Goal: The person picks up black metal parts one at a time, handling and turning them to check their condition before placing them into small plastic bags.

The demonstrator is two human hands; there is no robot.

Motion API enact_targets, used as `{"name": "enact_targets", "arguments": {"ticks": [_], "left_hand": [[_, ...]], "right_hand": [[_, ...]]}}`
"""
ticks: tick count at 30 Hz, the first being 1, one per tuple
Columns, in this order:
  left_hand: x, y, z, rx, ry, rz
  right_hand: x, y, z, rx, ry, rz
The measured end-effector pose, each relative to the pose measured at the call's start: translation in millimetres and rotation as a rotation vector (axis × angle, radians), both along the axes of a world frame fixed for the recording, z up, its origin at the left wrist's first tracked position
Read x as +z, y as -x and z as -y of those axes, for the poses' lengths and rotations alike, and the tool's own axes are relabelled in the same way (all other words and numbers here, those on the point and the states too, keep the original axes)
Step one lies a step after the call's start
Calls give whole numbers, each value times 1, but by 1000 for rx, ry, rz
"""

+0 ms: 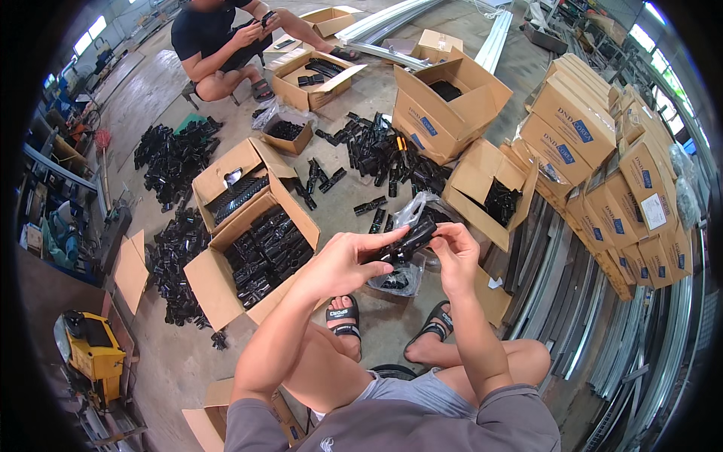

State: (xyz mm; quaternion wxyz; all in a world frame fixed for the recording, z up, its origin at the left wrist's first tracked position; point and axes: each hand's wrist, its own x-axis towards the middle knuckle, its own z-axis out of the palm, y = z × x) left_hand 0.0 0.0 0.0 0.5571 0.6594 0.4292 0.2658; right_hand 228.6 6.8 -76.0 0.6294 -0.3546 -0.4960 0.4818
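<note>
A glossy black tubular part [408,242], its exact kind unclear, is held up in front of my knees. My left hand [343,260] is closed round its left end, thumb along the near side. At the other end, the fingertips of my right hand [456,250] are pinched together against the part; whether they hold a smaller piece is hidden. Just below hangs or lies a clear plastic bag [407,280] with small black pieces in it. To the left of my left forearm stands an open cardboard box [207,290] packed with similar black parts.
Loose black parts form piles ahead [376,147] and at the left [177,162]. Open cartons [422,124] stand beyond, with stacked closed boxes [572,124] at the right above long metal profiles [580,324]. A seated co-worker [218,45] handles a black part. A yellow machine [98,358] stands lower left.
</note>
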Motion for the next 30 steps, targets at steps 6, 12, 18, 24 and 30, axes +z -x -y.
{"name": "enact_targets", "arguments": {"ticks": [6, 12, 18, 24, 30], "left_hand": [[5, -5, 1, 7, -49, -53], [8, 0, 1, 27, -104, -121], [10, 0, 2, 48, -98, -118], [6, 0, 5, 46, -201, -121], [13, 0, 7, 30, -229, -132]], "right_hand": [[2, -4, -2, -12, 70, -37], [2, 5, 1, -21, 48, -43], [3, 4, 3, -40, -16, -4], [2, 3, 5, -53, -44, -41], [8, 1, 9, -41, -96, -78]]}}
